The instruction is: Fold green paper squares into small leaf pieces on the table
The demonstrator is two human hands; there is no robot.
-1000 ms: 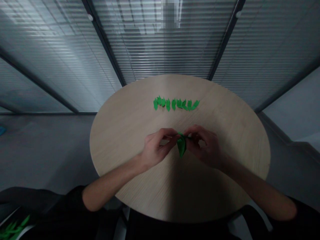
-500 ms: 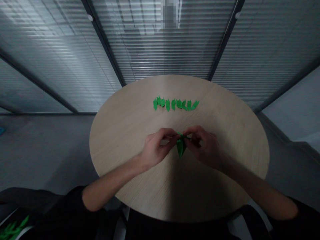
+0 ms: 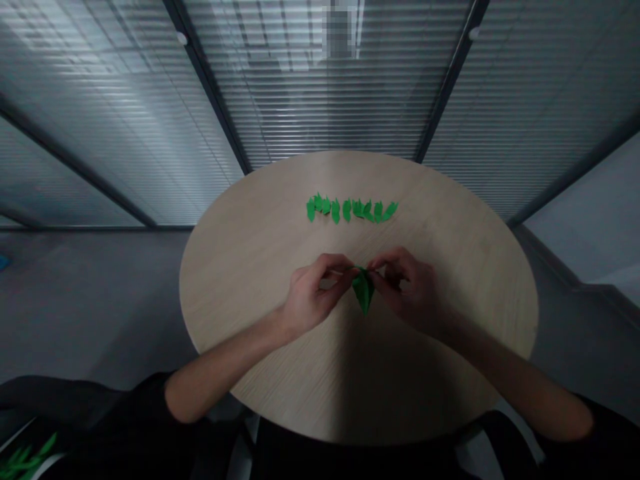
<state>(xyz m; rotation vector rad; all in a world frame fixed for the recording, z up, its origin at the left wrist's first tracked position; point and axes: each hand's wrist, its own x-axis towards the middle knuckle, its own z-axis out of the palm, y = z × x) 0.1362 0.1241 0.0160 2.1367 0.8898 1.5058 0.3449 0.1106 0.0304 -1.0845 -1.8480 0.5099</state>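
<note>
A green leaf-shaped piece [image 3: 364,293] with a crease down its middle hangs point-down between my hands, above the table. My left hand [image 3: 319,293] pinches its upper left edge between thumb and fingers. On the other side, the upper right edge is pinched by my right hand [image 3: 407,290]. Fingertips cover the top of the piece, and its material is hard to make out. Farther back, several smaller-looking green leaf-shaped pieces [image 3: 347,210] lie in a row.
The round wooden table [image 3: 240,253] fills the middle of the view. Behind it stand glass panels with blinds [image 3: 330,107] and dark frames. At the lower left, a container holds more green leafy pieces [image 3: 30,460].
The held green piece has turned slightly, showing more of its right side and a wider spread shape. My right hand has risen a little. The row of pieces stays put.
</note>
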